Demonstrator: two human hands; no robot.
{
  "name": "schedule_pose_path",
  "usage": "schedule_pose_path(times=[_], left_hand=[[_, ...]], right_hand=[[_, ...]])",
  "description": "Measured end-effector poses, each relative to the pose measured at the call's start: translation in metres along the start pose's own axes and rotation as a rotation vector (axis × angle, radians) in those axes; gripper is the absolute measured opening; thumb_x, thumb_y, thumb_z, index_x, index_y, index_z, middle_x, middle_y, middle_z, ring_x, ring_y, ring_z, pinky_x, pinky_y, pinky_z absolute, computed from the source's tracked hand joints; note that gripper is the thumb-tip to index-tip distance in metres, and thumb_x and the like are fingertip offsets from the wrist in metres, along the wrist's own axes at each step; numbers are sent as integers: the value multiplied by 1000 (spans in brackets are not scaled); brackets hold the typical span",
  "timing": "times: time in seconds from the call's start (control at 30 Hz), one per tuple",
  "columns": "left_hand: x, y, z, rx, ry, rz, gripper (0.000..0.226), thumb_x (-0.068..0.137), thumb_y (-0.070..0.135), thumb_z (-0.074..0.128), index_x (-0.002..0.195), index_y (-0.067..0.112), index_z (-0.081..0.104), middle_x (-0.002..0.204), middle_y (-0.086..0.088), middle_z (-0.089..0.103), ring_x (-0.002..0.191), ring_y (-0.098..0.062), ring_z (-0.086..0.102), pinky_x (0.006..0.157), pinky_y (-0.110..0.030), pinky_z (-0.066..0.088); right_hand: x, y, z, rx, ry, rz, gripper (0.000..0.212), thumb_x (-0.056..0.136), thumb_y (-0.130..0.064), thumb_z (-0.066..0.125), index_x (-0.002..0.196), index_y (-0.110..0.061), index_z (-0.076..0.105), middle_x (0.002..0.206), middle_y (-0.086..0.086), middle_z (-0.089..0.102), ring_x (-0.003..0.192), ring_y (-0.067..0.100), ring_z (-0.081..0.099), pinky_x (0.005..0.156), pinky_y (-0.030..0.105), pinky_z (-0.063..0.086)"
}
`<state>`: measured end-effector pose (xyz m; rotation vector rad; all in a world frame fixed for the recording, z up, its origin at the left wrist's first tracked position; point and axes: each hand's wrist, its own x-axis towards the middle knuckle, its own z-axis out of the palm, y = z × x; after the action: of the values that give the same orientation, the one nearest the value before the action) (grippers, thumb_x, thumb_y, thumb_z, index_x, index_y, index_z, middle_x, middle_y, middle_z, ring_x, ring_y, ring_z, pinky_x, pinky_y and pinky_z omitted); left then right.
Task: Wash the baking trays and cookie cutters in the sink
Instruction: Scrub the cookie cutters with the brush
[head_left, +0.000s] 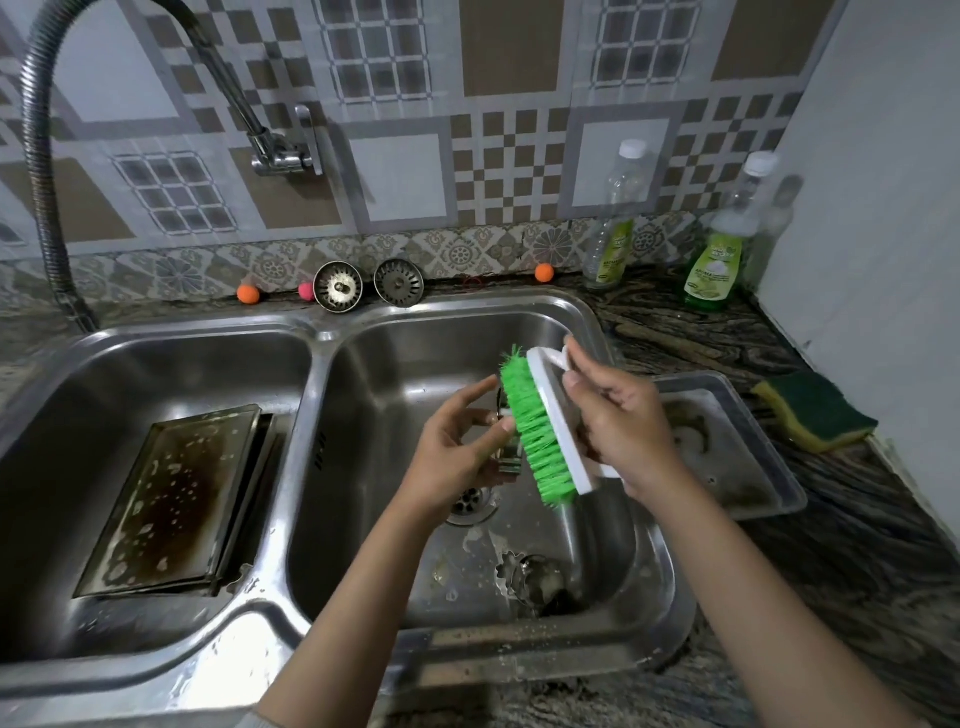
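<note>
**Sink station: hands, brush, cutters, trays**

Right hand (618, 426): fingers curled round the white back of a scrub brush (545, 431), green bristles facing left. Left hand (457, 452): forefinger extended, remaining fingers and thumb pinching a small metal cookie cutter (509, 457), which touches the bristles. Both are held above the right basin (613, 571) of the double sink, over its drain (470, 501). Second cookie cutter (530, 577): lying on the right basin floor, near the front. Baking tray, soapy and stained (166, 499): lying in the left basin. Second baking tray (727, 441): on the counter just right of the sink. Sponge (813, 408): beside that tray. Two detergent bottles (714, 260): at the back wall. Two sink strainers (337, 286): on the back ledge.
</note>
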<state>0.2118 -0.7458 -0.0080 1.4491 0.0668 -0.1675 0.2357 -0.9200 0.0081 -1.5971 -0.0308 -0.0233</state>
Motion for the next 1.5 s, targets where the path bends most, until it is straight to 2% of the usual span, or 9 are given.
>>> schedule_pose_path(times=[0.13,0.3,0.53,0.7,0.83,1.03,1.2,1.4,1.5], left_hand=[[-3,0,-1,29,-103,-30,49,77,32,63,124,39,53,113,-12,61,82,-23,69,69,-40,59],[-1,-7,-5,43,-197,-93,59,89,5,59,137,33,41,120,-4,56,80,-23,68,74,-36,58],[4,-6,0,31,-124,-108,84,78,-6,69,146,26,30,125,-17,52,79,-26,69,67,-32,60],[11,-2,0,149,-104,-57,73,76,-9,71,135,23,42,100,-13,53,70,-27,64,62,-35,61],[12,-3,-2,234,-207,-70,64,89,-1,60,141,28,37,123,-15,57,66,-24,70,61,-30,59],[7,-7,-3,196,-314,-84,70,93,-6,49,149,25,22,122,-10,64,71,-20,72,73,-32,59],[6,-5,0,110,-292,-92,76,84,-9,60,148,21,30,102,-14,62,68,-21,69,70,-32,60],[5,-7,7,152,-215,10,59,83,3,67,136,18,46,102,-13,61,92,-23,61,74,-27,54],[5,-11,9,111,-142,13,53,79,18,76,125,35,55,109,-16,61,94,-30,64,78,-47,58]], right_hand=[[-4,10,3,7,24,32,30,92,-24,59,112,-47,61,100,-26,68,96,-2,62,93,38,50],[-8,18,2,-6,52,48,30,92,-26,60,107,-52,61,111,-20,59,116,29,49,100,53,38],[-2,24,-6,41,66,31,34,92,-19,59,121,-37,58,116,-22,63,103,-9,58,95,23,47],[1,32,-14,-3,34,26,34,93,-20,59,122,-38,57,125,-15,59,117,1,54,100,27,43],[2,34,-17,12,55,31,33,93,-21,59,120,-40,58,129,-12,58,114,-1,55,96,26,45],[8,41,-19,-50,98,4,36,93,-22,58,127,-34,56,123,-11,61,80,-11,55,72,22,45],[7,40,-20,-75,113,-25,39,94,-18,57,133,-23,53,133,-11,54,115,-5,50,92,13,40],[3,38,-17,-77,114,-39,40,94,-17,57,134,-21,51,135,-10,52,114,-11,50,95,13,42],[3,36,-19,-35,167,-48,40,94,-17,57,134,-22,51,133,-12,53,102,-15,55,86,12,47]])
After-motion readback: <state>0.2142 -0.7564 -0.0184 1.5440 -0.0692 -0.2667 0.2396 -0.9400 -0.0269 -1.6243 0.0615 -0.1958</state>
